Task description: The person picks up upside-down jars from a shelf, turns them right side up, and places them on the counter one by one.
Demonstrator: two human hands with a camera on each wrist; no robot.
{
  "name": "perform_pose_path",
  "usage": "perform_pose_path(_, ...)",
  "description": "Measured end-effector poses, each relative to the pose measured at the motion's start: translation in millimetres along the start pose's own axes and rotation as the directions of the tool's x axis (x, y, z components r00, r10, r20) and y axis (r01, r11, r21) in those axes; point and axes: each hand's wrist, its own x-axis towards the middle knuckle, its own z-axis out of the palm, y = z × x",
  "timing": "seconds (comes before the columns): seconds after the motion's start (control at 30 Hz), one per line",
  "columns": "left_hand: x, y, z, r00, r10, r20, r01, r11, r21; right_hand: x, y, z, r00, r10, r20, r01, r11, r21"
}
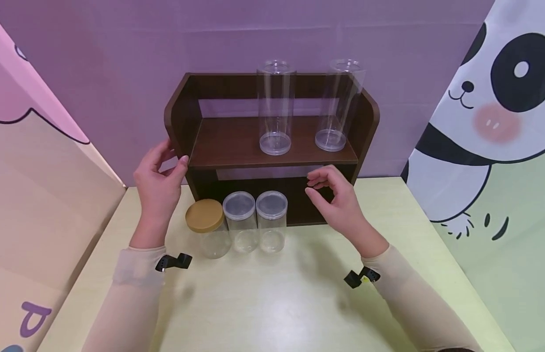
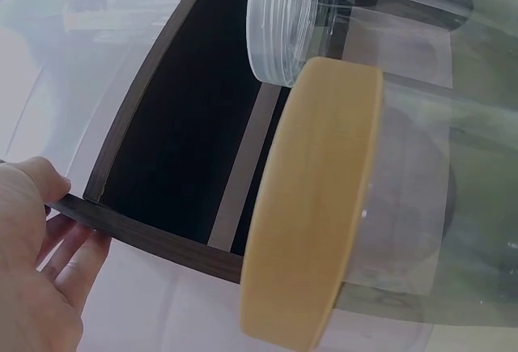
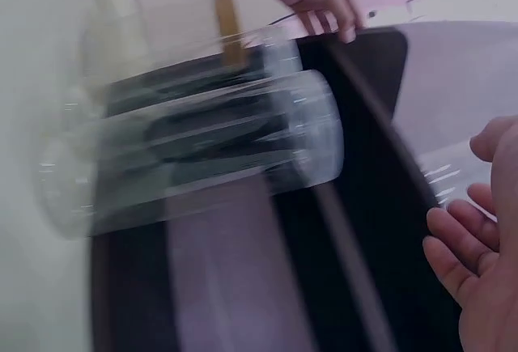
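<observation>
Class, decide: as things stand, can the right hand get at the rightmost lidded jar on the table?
Probably yes: the right hand looks empty, and the head view shows nothing standing between it and the rightmost lidded jar.

Place: booth-like, room type unclear | purple backdrop [image 1: 123, 73] behind | panda-print panel [image 1: 488, 122] at right | cartoon-print panel [image 1: 39, 186] at left | pale wood-look table [image 1: 255, 298]

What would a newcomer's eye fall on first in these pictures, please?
Probably the panda on the right wall. Then the mustard lid on the leftmost jar of three, before the brown rack. Two clear cylinders stand on its upper shelf; the left hand grips its side.
</observation>
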Motion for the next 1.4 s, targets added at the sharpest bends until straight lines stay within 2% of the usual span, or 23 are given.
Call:
perform_pose_path(0.17,1.7,1.3,-1.2,1.000,0.002,0.001,-0.002,1.000,0.021,32,-19,-2,1.000,0.002,-0.016,-0.002,1.000,-0.006)
perform_pose_path(0.4,3.6,0.7,-0.6,1.000,-0.002,-0.007,0.002,1.000,-0.007,74,-26,6,0.997,0.037,-0.062,-0.039,0.998,-0.040)
perform_pose_path(0.53,4.0,0.8,1.5,1.000,-0.009,0.003,0.009,1.000,-0.020,91,-26,10,0.987,0.128,-0.098,-0.134,0.989,-0.058)
perform_pose_path(0.73,3.1,2.9,0.5,1.000,-0.027,0.005,0.027,1.000,0.011,112,-27,19,0.966,0.253,-0.050,-0.255,0.966,-0.038)
perform_pose_path(0.9,2.4,2.4,0.1,1.000,-0.027,0.010,0.027,1.000,0.012,125,-24,25,0.954,0.296,-0.035,-0.297,0.954,-0.037)
perform_pose_path(1.07,1.3,1.6,0.9,1.000,-0.026,0.011,0.026,1.000,0.012,132,-20,29,0.950,0.311,-0.039,-0.311,0.950,0.007)
perform_pose_path(1.3,0.1,-0.3,0.5,1.000,-0.022,0.006,0.022,1.000,0.018,136,-20,35,0.933,0.358,-0.040,-0.358,0.934,0.014)
perform_pose_path(1.4,-0.1,-0.2,0.3,1.000,-0.022,0.005,0.022,0.999,0.023,137,-19,37,0.932,0.359,-0.040,-0.359,0.933,0.026)
